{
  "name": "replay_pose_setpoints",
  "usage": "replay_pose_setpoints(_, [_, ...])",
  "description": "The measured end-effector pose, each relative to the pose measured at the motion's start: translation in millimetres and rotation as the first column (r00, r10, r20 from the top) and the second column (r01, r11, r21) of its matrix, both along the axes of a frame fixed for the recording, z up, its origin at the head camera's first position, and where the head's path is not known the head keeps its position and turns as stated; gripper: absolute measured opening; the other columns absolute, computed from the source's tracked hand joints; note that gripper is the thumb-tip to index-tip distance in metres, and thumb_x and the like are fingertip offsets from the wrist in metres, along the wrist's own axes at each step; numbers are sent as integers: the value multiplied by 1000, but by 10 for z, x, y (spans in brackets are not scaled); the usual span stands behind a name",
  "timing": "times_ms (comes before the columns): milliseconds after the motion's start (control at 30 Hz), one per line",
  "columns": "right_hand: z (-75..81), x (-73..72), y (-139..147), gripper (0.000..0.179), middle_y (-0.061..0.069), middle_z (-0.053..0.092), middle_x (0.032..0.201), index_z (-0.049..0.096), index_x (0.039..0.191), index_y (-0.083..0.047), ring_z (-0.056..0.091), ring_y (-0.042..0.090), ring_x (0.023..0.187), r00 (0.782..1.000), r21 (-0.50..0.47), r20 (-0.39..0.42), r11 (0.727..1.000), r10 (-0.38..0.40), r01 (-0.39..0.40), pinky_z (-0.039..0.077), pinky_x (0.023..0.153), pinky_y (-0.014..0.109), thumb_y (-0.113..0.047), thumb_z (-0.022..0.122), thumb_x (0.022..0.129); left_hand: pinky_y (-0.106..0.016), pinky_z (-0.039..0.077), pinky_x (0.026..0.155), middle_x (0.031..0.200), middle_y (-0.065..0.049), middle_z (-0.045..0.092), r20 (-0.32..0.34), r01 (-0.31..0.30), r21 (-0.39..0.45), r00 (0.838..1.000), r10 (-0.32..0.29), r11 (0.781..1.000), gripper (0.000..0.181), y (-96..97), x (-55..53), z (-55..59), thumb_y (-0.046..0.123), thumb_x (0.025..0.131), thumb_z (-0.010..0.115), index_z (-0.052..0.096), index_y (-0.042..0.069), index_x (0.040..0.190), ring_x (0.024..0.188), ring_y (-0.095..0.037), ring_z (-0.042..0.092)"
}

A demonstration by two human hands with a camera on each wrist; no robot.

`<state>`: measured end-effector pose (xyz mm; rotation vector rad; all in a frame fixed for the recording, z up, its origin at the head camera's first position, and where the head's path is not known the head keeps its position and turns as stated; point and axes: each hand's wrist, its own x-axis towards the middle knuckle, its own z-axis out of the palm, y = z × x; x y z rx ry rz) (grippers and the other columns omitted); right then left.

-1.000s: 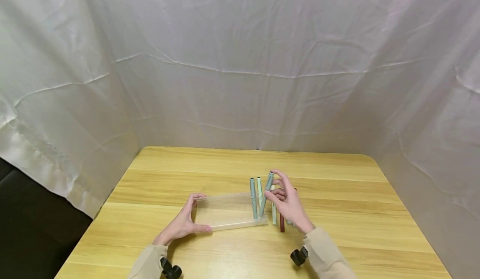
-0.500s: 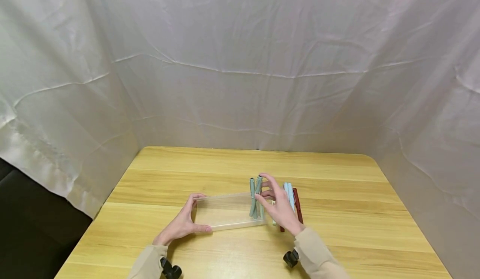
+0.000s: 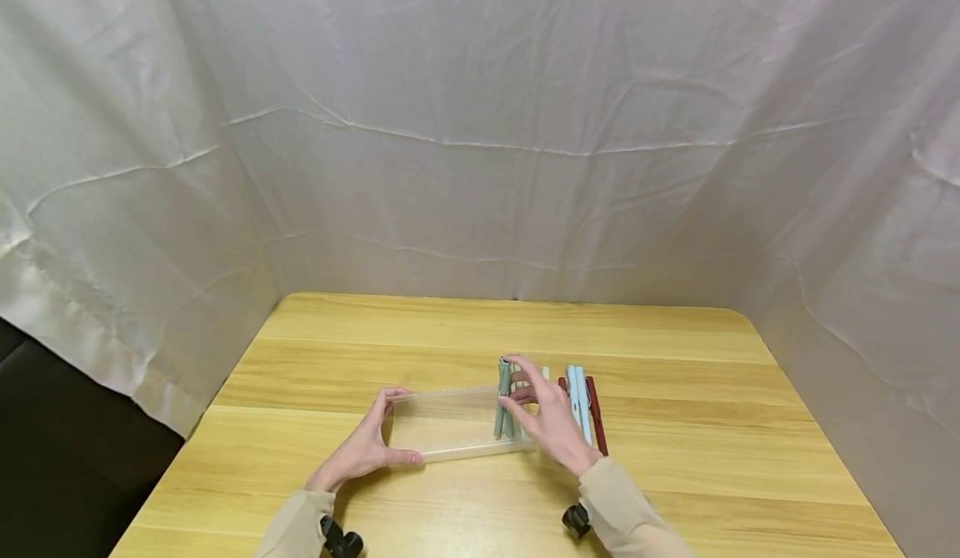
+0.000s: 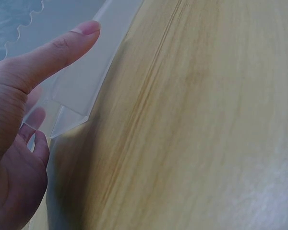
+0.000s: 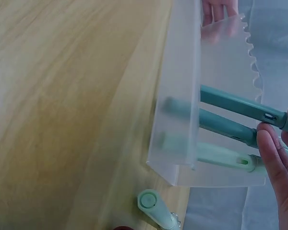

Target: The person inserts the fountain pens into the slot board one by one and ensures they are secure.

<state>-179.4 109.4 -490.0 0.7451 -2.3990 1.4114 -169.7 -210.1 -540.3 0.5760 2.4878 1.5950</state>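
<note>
A translucent plastic pen rack (image 3: 444,425) with a scalloped back edge lies on the wooden table. My left hand (image 3: 366,443) grips its left end, thumb over the front lip and fingers behind. At the rack's right end, my right hand (image 3: 553,423) pinches a teal pen (image 5: 235,103) near its upper end, tilted across the rack. Beside it in the right wrist view, a second teal pen (image 5: 225,127) and a pale green pen (image 5: 221,155) rest in the rack, their lower ends behind the frosted lip. The right fingers partly cover these pens in the head view.
Right of the rack lie light blue pens (image 3: 577,400) and a dark red pen (image 3: 596,415). Another pale green pen (image 5: 156,208) lies just outside the rack's end. A pale curtain (image 3: 510,166) hangs behind the table (image 3: 675,475).
My right hand has carried the teal pen left, past the pale green pen and over to the other teal pen. The blue and red pens have come into view. My left hand stays put.
</note>
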Motion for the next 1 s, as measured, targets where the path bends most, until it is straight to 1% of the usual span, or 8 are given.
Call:
replay_pose_setpoints(100, [-5,8,-9,65,12,72,105,47,146,-12,74,18,78,1000,19,-27,1000,-2,3,65,73,30,-4,75,88,-66,15,124,153,-21,34,3,0,-2,1000,0,1000,96,0,2,2,24,69,93,33,11,143,149,-48,25])
replay_pose_setpoints(167, [-8,7,-18,65,11,73,104,48,145,-13,73,16,76,999,30,-34,1000,-4,5,64,71,28,-5,76,87,-66,15,124,153,-22,34,4,-1,-1,1000,1,1000,96,0,1,3,24,69,93,33,10,143,149,-48,25])
replay_pose_setpoints(300, [-19,-4,-30,66,11,72,102,49,145,-11,69,11,71,999,41,-36,999,12,-10,63,65,25,-4,77,86,-65,15,124,153,-22,34,2,-3,-1,1000,3,1000,96,2,-1,6,24,69,93,33,11,143,149,-48,25])
replay_pose_setpoints(533, [-37,-10,-41,65,14,72,101,49,145,-5,62,4,65,998,73,-54,997,35,-31,57,55,19,-3,76,85,-67,15,124,153,-22,34,5,-4,3,1000,4,1000,96,10,1,9,24,69,93,33,10,143,149,-48,26])
replay_pose_setpoints(733, [-55,-14,-49,66,11,73,99,49,146,-8,52,-4,61,997,121,-74,992,26,-17,50,51,14,-4,76,86,-67,15,124,153,-22,35,8,-6,3,1000,5,1000,97,13,3,7,25,68,93,33,10,143,148,-48,26])
replay_pose_setpoints(900, [-44,-24,-56,67,8,68,96,50,145,-6,48,-3,58,993,124,-119,992,29,-14,46,48,12,-2,78,84,-67,15,124,153,-21,35,8,-8,-3,1000,8,1000,97,8,-2,6,25,68,93,33,11,143,149,-48,26])
replay_pose_setpoints(1000, [-35,-47,-62,67,5,63,88,51,143,-5,46,-3,59,990,135,-142,991,23,-4,46,49,12,-3,80,82,-67,15,124,153,-21,36,8,-12,-3,1000,12,1000,97,6,-4,4,25,68,94,33,11,143,149,-48,26])
